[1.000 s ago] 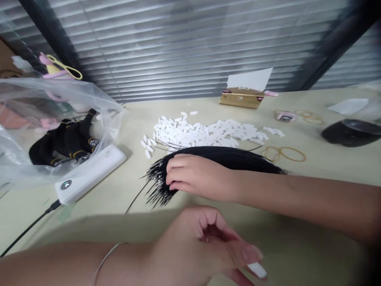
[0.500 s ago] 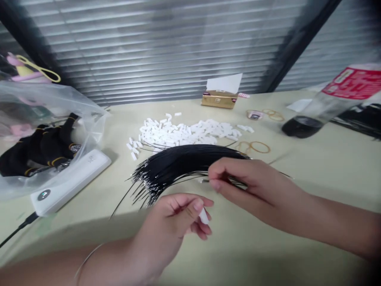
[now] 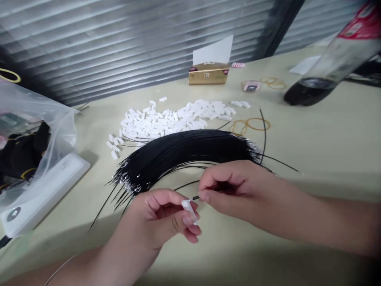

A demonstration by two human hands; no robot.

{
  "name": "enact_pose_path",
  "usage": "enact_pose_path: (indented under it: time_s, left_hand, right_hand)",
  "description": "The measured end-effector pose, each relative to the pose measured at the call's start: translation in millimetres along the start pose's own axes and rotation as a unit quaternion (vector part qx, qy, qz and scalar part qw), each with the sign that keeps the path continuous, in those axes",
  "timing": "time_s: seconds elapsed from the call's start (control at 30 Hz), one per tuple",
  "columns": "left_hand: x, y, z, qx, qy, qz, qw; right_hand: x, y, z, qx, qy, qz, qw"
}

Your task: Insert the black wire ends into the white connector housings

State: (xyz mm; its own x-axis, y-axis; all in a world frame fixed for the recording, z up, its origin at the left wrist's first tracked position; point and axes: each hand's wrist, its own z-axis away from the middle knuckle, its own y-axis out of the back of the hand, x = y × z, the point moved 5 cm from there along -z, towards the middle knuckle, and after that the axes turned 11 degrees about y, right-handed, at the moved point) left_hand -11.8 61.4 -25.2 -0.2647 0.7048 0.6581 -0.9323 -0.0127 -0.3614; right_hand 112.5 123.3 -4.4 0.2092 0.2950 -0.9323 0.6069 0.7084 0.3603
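Between the thumb and fingers of my left hand (image 3: 166, 218) is a small white plastic connector housing (image 3: 189, 210), tilted with its upper end toward my right hand. My right hand (image 3: 230, 190) pinches a thin black wire (image 3: 195, 198) close to its metal-tipped end. That tip meets the top of the housing; I cannot tell whether it is inside. Just beyond both hands lies a thick curved bundle of black wires (image 3: 184, 149), with shiny metal terminals at both ends. A heap of white housings (image 3: 160, 121) spreads behind the bundle.
At left are a white power bank (image 3: 47, 190) and a clear plastic bag (image 3: 56, 107) with black coils inside. A gold box (image 3: 208, 76) stands at the back. Rubber bands (image 3: 258, 124) lie right of the heap, and a bottle of dark drink (image 3: 315, 87) is at far right.
The wire tip in my right hand has come against the housing in my left hand. The housing has turned so its upper end shows. The view has shifted.
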Motion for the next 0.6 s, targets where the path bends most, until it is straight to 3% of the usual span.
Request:
enact_pose_path:
  time_s: [0.37, 0.6]
  left_hand:
    - [1.3, 0.1, 1.7, -0.001, 0.003, 0.001, 1.000]
    - [1.6, -0.2, 1.5, -0.018, -0.001, 0.012, 1.000]
  right_hand:
    - [-1.0, -1.0, 2.4, -0.005, -0.047, -0.030, 0.998]
    - [0.4, -1.9, 3.5, -0.005, -0.039, -0.050, 0.998]
